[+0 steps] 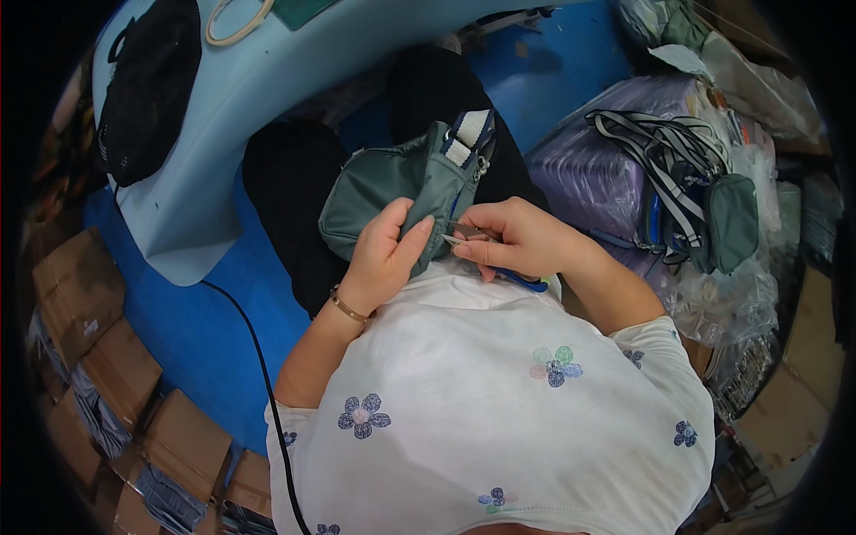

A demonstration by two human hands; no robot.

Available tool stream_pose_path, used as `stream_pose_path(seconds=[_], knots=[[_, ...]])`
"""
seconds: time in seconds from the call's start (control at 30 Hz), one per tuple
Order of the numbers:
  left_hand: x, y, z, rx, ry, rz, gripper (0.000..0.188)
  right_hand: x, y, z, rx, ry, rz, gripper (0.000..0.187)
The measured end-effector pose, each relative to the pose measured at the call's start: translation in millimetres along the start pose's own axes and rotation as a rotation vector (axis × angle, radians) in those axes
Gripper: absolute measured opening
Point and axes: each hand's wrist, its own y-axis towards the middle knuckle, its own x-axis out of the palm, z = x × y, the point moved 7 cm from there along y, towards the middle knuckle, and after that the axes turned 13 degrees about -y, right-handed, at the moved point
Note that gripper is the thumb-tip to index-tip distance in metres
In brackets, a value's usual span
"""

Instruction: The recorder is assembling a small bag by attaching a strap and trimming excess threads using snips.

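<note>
Head view: the grey-green bag (379, 192) sits on my lap against my dark trousers (283, 174), at ten o'clock from my right hand (522, 236) and at about twelve from my left hand (385, 242). Its body lies roughly along an eight-to-two line, with the striped strap (473, 129) at the two o'clock end.

My left hand is the nearer one: its fingers and thumb are closed on the bag's near edge, bunching the fabric. My right hand is curled round a pair of scissors (471, 231), the blue handle showing under my fingers toward four o'clock and the blades aimed at about nine to ten. The blades look slightly parted.

I judge that everything turns on one small relation: the blade tips lie just beside the pinched edge, at about three o'clock from my left thumb, and they point toward both fabric and thumb. Whether metal touches cloth I cannot tell, nor can I make out any thread there.

Farther off, at three o'clock from my right hand, a second green pouch (733, 218) lies beside looped striped straps (669, 169). The pale blue table (259, 85) curves away at ten to eleven.
</note>
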Motion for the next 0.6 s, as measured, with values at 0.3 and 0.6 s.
stream_pose_path(seconds=[0.3,0.6], knots=[[3.4,0.1,3.8,-0.003,0.021,-0.031,0.013,2.8,1.5,6.7,0.113,0.121,-0.098,0.018],[2.5,0.5,2.5,-0.012,0.027,-0.030,0.013,0.3,0.9,2.9,0.083,0.111,-0.083,0.017]])
